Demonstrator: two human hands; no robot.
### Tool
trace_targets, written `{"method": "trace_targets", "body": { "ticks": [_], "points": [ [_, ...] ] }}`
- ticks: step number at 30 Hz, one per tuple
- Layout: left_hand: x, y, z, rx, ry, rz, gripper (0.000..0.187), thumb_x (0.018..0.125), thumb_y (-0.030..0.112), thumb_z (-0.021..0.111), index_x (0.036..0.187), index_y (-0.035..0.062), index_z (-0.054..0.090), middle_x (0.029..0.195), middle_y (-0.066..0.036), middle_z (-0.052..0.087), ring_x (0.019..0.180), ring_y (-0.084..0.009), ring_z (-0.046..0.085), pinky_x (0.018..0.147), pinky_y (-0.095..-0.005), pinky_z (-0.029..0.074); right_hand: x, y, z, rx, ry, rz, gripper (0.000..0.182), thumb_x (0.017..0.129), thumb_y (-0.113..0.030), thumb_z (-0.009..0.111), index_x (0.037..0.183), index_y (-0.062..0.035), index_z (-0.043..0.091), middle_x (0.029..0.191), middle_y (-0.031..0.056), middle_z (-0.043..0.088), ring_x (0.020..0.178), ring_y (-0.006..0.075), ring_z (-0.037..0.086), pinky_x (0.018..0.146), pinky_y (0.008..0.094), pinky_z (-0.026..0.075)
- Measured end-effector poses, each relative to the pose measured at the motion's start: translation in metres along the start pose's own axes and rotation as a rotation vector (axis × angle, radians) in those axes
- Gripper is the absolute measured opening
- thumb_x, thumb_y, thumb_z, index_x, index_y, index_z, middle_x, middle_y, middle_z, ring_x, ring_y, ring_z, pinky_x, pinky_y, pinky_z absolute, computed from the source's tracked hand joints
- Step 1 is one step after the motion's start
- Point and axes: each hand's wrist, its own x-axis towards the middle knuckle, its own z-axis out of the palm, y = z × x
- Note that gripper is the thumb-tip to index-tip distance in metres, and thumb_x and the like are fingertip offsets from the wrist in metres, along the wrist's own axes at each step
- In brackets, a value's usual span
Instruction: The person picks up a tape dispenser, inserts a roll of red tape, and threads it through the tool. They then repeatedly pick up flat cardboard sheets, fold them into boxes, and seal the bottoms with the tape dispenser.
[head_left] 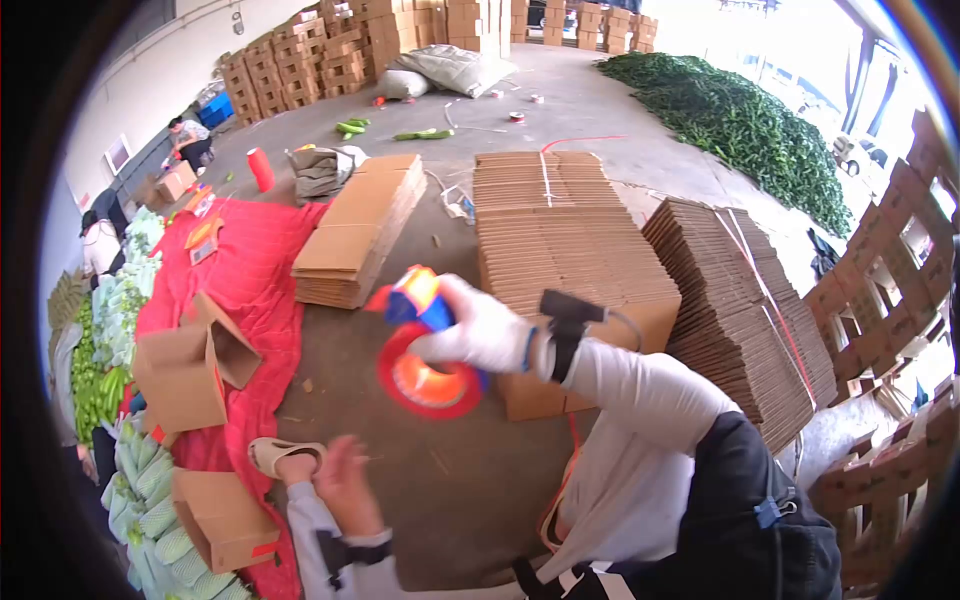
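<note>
In the middle of the head view my right hand [485, 330], in a white glove, is closed around a tape dispenser [425, 298]. A red-rimmed roll of tape [432, 385] sits on the dispenser, slightly blurred. My left hand [348, 485] is bare and low in the view, its fingers stretched up and holding nothing; motion smears them a little. Left of that hand, an open cardboard box [222, 520] stands at the edge of a red quilt [265, 245]. Another open box [178, 378] is farther up the quilt.
Flattened cartons lie in a low stack [355, 225], a tied bundle [565, 235] and a leaning bundle [735, 320]. A green vegetable heap [740, 140] covers the back right. Net-wrapped produce [155, 510] lines the left; a person [190, 140] crouches at the back left.
</note>
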Motion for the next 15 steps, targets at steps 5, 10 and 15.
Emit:
{"method": "trace_targets", "body": {
  "ticks": [5,10,15],
  "points": [
    [-0.002,-0.079,0.193,0.011,-0.476,-0.075,0.056,0.094,0.006,0.069,0.145,-0.0032,0.047,0.148,-0.020,0.051,0.129,-0.0304,0.056,0.104,-0.0366,0.050,0.025,0.143,-0.115,0.488,0.281,0.342,0.057,0.079,-0.035,0.084,0.122,-0.0052,0.060,0.104,0.0091,0.070,0.092,0.0208,0.068,0.080,0.0355,0.056],
    [0.043,-0.131,0.309,0.142,-0.216,-0.351,0.078,0.090,0.038,0.077,0.148,0.0014,0.041,0.149,-0.018,0.046,0.130,-0.0332,0.052,0.104,-0.0401,0.048,0.009,0.237,-0.205,0.298,0.426,0.819,0.070,0.092,-0.069,0.056,0.107,-0.0016,0.068,0.095,0.0150,0.073,0.081,0.0262,0.073,0.076,0.0384,0.059],
    [0.044,-0.170,0.334,-0.088,-0.222,-0.337,0.068,0.092,0.031,0.077,0.139,-0.0063,0.046,0.137,-0.018,0.054,0.117,-0.0236,0.056,0.097,-0.0364,0.048,-0.059,0.168,-0.242,-0.644,0.043,0.378,0.045,0.087,-0.044,0.064,0.102,-0.0022,0.073,0.097,0.0223,0.072,0.096,0.0376,0.070,0.085,0.0437,0.054]
  ]
}}
